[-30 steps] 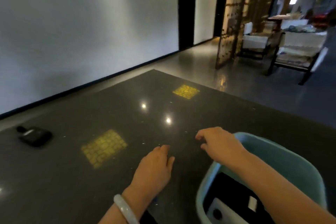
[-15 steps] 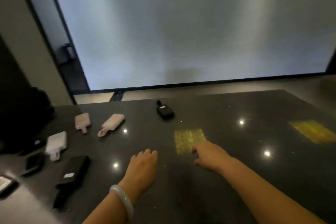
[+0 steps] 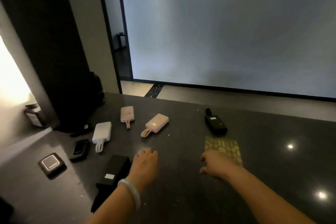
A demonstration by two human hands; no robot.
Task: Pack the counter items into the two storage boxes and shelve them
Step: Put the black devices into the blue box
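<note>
Several small devices lie on the dark counter point(image 3: 181, 196). Two pink power banks point(image 3: 127, 114) point(image 3: 157, 123) and a white power bank point(image 3: 101, 132) lie at the back left. A black device point(image 3: 215, 123) lies further right. A flat black box point(image 3: 113, 172), a small black case point(image 3: 80, 149) and a square black item point(image 3: 51, 163) lie at the left. My left hand point(image 3: 145, 164) hovers empty beside the flat black box, fingers relaxed. My right hand point(image 3: 216, 166) hovers empty, fingers loosely curled, in front of the black device. No storage box is in view.
A dark pillar point(image 3: 54, 51) stands at the counter's left end with a black bag point(image 3: 91, 89) against it. Yellow light patches point(image 3: 222, 148) and lamp reflections show on the counter. A white wall and a doorway point(image 3: 116, 29) lie beyond the far edge.
My view has swung left: the teal box has left the frame and the items at the left have come closer. Both hands have moved left with it, holding nothing.
</note>
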